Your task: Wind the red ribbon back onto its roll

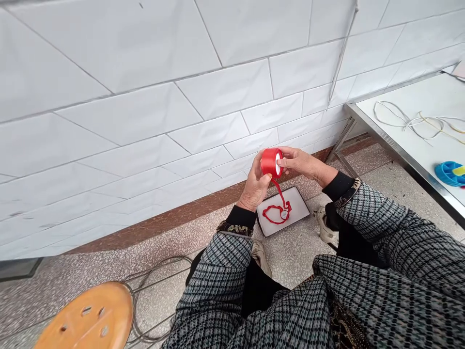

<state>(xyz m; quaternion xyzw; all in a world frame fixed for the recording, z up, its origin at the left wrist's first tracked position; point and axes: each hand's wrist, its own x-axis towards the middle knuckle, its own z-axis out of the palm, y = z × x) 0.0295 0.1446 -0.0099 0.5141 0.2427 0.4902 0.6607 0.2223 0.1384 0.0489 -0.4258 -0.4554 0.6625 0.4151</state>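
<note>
Terrazzo floor (290,259) under tray (300,211), tiled wall (145,116) beyond, edge of table (417,150) rightward, open strip leftward along wall; ribbon spool (269,162) above tray, clamped in left hand (254,186) and right hand (301,164).

The jacket (290,315) has a small broken check of black, pale grey and muted green, its sleeves (218,276) loose and creased. Each sleeve ends in a dark band (236,229) patterned in gold, with a plain black inner cuff (243,216) beyond. The trousers (256,286) are black, the shoes (327,229) off-white.
</note>
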